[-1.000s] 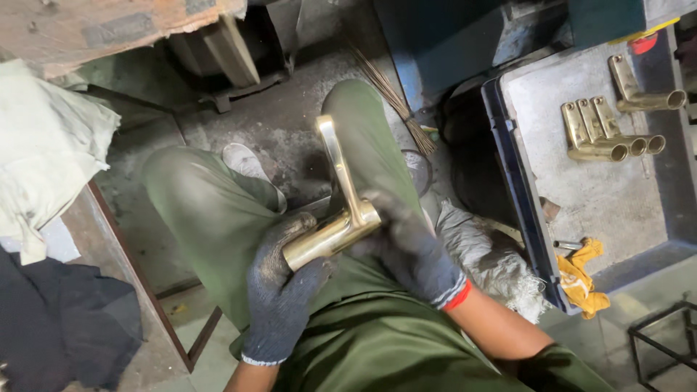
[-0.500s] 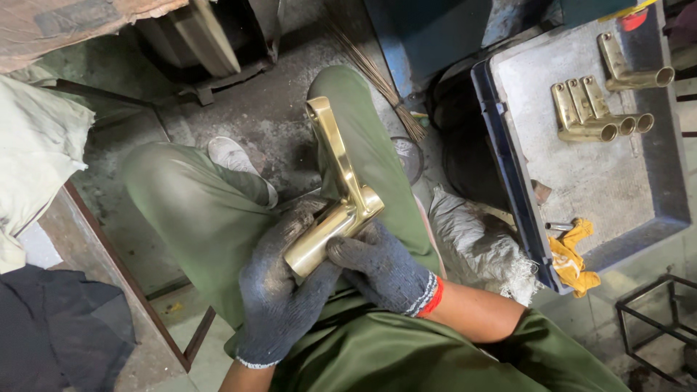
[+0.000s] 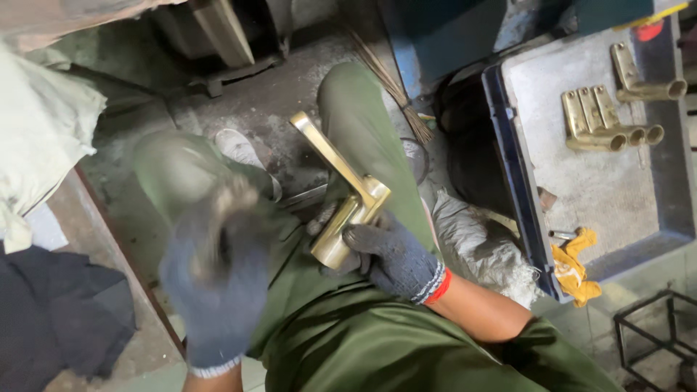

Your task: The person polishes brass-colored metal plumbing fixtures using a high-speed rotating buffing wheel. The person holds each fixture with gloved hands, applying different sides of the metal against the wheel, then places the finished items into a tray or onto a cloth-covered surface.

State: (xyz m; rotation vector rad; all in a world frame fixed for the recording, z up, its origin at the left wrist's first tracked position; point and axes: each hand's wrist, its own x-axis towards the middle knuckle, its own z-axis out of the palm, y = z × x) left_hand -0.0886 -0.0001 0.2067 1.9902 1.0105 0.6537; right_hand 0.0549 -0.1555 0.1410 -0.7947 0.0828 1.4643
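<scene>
I sit with green-trousered legs stretched over a dirty floor. My right hand [image 3: 396,255], in a dark knit glove with a red cuff, grips the round stem of an L-shaped brass handle [image 3: 341,185] over my lap; its flat arm points up and left. My left hand [image 3: 214,279], also gloved, is raised off the handle to the left and is blurred by motion. It looks empty, with the fingers loosely spread.
A dark blue tray [image 3: 519,196] at the right holds several similar brass handles [image 3: 606,123]. A yellow cloth [image 3: 573,265] hangs over its near rim. White sacking [image 3: 475,239] lies beside my leg. Pale cloth [image 3: 36,138] and dark fabric [image 3: 58,319] lie at the left.
My left hand has let go of the brass handle and swung away to the left. The right hand now holds the handle alone, in much the same place.
</scene>
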